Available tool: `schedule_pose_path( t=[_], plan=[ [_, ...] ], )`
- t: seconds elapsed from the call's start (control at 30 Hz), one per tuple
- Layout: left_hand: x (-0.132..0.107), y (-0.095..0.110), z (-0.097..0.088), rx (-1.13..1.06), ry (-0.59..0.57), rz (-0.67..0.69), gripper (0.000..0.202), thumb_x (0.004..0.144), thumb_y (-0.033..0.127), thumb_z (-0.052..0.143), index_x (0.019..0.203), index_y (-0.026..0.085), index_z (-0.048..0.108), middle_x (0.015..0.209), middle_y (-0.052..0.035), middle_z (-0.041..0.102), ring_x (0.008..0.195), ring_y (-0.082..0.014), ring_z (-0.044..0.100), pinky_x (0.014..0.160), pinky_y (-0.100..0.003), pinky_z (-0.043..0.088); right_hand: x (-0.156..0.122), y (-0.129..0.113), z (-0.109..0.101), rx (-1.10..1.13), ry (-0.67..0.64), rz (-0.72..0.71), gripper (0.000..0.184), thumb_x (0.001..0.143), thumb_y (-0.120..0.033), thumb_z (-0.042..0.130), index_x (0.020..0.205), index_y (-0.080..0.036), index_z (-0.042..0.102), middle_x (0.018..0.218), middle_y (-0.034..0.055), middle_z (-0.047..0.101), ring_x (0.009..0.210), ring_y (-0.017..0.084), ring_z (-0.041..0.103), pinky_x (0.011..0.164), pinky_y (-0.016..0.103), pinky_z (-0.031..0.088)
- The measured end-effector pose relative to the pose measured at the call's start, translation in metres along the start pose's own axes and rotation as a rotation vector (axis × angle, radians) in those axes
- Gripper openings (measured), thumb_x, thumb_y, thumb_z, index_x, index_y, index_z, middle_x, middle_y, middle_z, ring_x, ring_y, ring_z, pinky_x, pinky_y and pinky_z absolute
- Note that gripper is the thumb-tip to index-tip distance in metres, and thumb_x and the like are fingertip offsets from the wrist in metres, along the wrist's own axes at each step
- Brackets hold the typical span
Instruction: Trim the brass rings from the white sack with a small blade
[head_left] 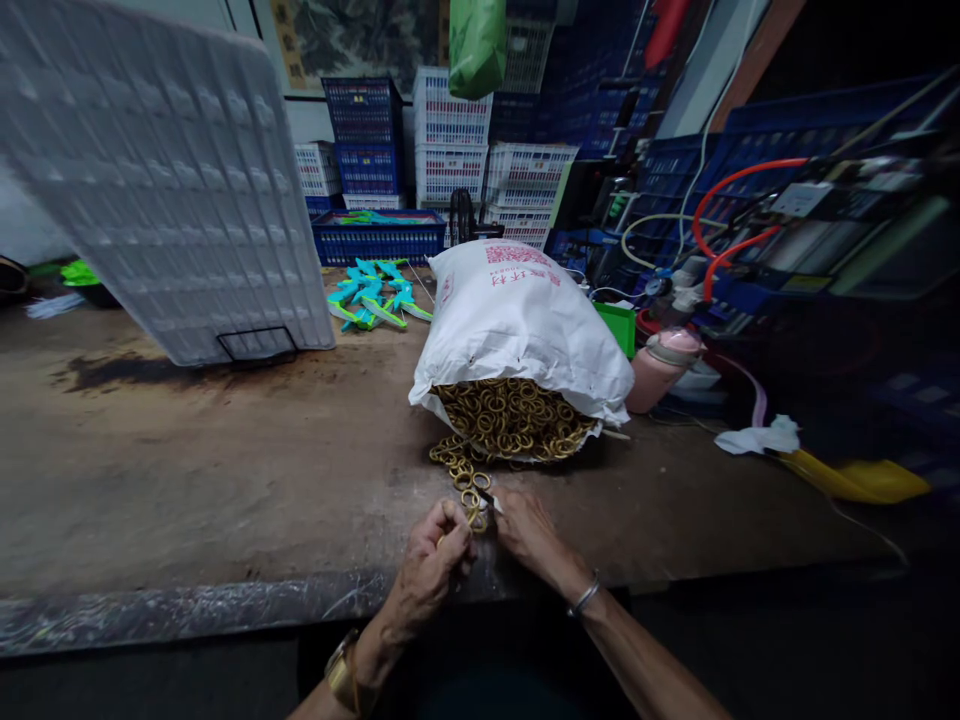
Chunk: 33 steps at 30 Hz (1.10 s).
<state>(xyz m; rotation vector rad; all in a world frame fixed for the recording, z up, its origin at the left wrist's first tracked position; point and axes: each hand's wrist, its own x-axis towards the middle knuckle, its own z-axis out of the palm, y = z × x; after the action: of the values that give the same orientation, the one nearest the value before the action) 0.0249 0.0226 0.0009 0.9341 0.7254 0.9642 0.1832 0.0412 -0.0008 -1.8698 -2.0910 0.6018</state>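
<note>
My left hand [439,548] is closed in a pinch near the table's front edge, holding a brass-coloured ring [472,522]. Just to its right, my right hand [525,525] is closed around a small tool with a dark, blade-like tip [486,494], which points left toward the rings. Most of that tool is hidden by the fingers. Several loose rings [462,481] trail from the mouth of a white woven sack [517,310] down to my hands. The sack lies on its side, and a mass of similar rings [510,418] shows inside it.
A ribbed translucent plastic panel [172,180] stands at the left on the wooden table [225,450]. Turquoise and green plastic parts [375,292] lie behind. Stacked crates [450,120] fill the back. A pink bottle [661,370], red hoses [712,200] and a yellow bag [855,478] are at right.
</note>
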Motion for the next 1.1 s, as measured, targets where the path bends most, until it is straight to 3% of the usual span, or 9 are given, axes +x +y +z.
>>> schedule_pose_path(
  t=[0.13,0.3,0.4,0.6,0.8,0.93,1.1],
  plan=[
    [0.002,0.000,0.000,-0.110,0.036,-0.052,0.032,0.073,0.044,0.062,0.079,0.020,0.041,0.058,0.0071,0.051,0.038,-0.0025,0.037,0.034,-0.013,0.024,0.002,-0.007,0.001,0.416,0.060,0.084,0.028,0.084,-0.030,0.036,0.062,-0.017,0.047,0.055,-0.0018,0.047,0.051,0.010,0.041,0.050,0.021,0.027],
    [0.002,-0.001,-0.002,-0.148,0.055,-0.085,0.032,0.073,0.042,0.063,0.077,0.020,0.040,0.058,0.0073,0.050,0.038,-0.0018,0.036,0.035,-0.012,0.025,-0.001,-0.017,0.011,0.890,-0.156,0.150,0.036,0.083,-0.047,0.038,0.063,-0.018,0.046,0.051,-0.0057,0.041,0.042,0.006,0.030,0.042,0.020,0.025],
    [0.001,-0.004,-0.001,-0.122,0.081,-0.087,0.032,0.073,0.044,0.062,0.076,0.019,0.041,0.058,0.0072,0.050,0.038,-0.0018,0.035,0.035,-0.012,0.026,-0.001,-0.019,0.014,0.922,-0.094,0.149,0.030,0.080,-0.042,0.043,0.062,-0.019,0.043,0.052,-0.0063,0.040,0.044,0.006,0.030,0.043,0.019,0.026],
    [0.003,-0.014,0.000,-0.087,0.248,-0.093,0.038,0.069,0.048,0.063,0.070,0.020,0.038,0.057,0.0063,0.050,0.039,-0.0031,0.037,0.033,-0.013,0.026,0.000,-0.024,0.006,0.685,0.054,-0.029,0.025,0.079,-0.037,0.044,0.062,-0.018,0.046,0.056,-0.0048,0.040,0.054,0.009,0.036,0.052,0.021,0.030],
    [0.001,-0.005,0.000,-0.226,0.203,-0.186,0.039,0.067,0.040,0.068,0.090,0.021,0.044,0.060,0.0070,0.050,0.042,-0.0039,0.041,0.037,-0.013,0.027,-0.002,-0.023,0.000,0.628,0.033,-0.128,0.027,0.081,-0.037,0.043,0.061,-0.019,0.042,0.057,-0.0049,0.037,0.056,0.009,0.035,0.053,0.021,0.029],
    [0.000,-0.006,0.000,-0.280,0.188,-0.205,0.035,0.067,0.038,0.069,0.083,0.019,0.044,0.060,0.0069,0.048,0.041,-0.0025,0.039,0.037,-0.013,0.025,-0.004,-0.026,0.001,0.789,-0.022,-0.043,0.034,0.080,-0.046,0.047,0.060,-0.019,0.040,0.053,-0.0059,0.036,0.051,0.008,0.033,0.048,0.021,0.027],
    [0.001,-0.014,0.000,-0.178,0.258,-0.080,0.031,0.072,0.039,0.065,0.084,0.020,0.045,0.054,0.0079,0.048,0.039,-0.0029,0.036,0.037,-0.013,0.025,-0.013,-0.036,0.009,1.248,-0.240,0.220,0.037,0.078,-0.057,0.046,0.071,-0.022,0.035,0.048,-0.0110,0.034,0.035,0.003,0.018,0.035,0.018,0.016]
  ],
)
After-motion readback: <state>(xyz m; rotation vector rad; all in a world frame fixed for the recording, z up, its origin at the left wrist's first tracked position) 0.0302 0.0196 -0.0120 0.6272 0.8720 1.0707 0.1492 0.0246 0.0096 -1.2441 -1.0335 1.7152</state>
